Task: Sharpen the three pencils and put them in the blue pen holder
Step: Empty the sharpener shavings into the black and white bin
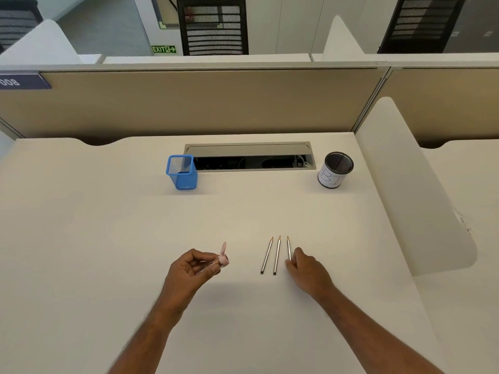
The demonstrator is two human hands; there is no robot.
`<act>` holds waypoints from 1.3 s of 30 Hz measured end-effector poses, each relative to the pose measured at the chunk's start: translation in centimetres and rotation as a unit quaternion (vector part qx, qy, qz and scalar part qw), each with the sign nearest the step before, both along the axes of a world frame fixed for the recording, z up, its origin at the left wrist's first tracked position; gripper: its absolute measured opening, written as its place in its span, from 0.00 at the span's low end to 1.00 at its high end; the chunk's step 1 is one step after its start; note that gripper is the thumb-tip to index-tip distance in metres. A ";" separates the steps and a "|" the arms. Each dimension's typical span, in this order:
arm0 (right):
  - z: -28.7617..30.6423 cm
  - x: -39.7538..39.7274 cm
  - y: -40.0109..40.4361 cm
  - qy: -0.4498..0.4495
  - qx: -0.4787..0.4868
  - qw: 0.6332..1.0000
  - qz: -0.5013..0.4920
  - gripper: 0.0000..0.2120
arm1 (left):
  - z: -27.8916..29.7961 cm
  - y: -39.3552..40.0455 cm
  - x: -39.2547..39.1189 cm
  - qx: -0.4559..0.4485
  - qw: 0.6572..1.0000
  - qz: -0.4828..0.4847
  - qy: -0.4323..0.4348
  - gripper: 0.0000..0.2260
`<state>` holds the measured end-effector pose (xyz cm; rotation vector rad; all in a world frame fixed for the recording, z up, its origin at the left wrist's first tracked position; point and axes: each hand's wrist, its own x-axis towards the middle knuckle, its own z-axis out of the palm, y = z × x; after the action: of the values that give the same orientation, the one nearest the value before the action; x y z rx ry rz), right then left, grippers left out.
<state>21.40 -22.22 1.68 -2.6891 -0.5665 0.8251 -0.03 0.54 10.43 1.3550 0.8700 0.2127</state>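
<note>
Fingers of right hand pinch rightmost pencil.

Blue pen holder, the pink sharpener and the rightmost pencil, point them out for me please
blue pen holder (186, 179): head view, front mesh wall.
pink sharpener (223, 259): head view, pink body at the fingertips.
rightmost pencil (289, 248): head view, mid shaft above the fingers.

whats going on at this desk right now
A person is getting set to sharpen pencils. The left hand holds a small pink sharpener with its lid flipped open, raised just above the desk. The right hand is closing its fingers on the rightmost pencil of three lying side by side; the other two pencils are untouched. The blue pen holder at the back looks empty, and a black mesh cup stands to its right.
</note>
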 end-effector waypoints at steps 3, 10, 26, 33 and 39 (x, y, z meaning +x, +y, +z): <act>0.0 0.3 0.0 0.018 0.006 1.000 0.006 0.15 | 0.1 -0.3 0.2 -0.003 1.000 -0.001 -0.002 0.11; 0.5 0.2 -0.6 0.043 0.070 0.996 -0.028 0.17 | 0.0 -0.7 0.4 -0.011 1.000 -0.004 -0.001 0.12; 11.1 -3.8 3.3 0.134 0.332 0.925 0.124 0.32 | 0.8 -2.6 2.0 -0.013 0.998 -0.064 0.003 0.06; 11.2 -4.4 3.8 0.093 0.336 0.931 0.109 0.18 | 1.2 -2.8 2.4 -0.022 0.998 -0.065 -0.006 0.08; 11.0 -4.6 3.8 0.082 0.346 0.931 0.081 0.17 | 1.7 -2.9 2.7 -0.037 0.998 -0.053 -0.019 0.07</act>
<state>16.82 -18.40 12.68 -1.9328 -0.8556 0.7055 2.65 -2.39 12.12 1.3205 0.7640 0.1234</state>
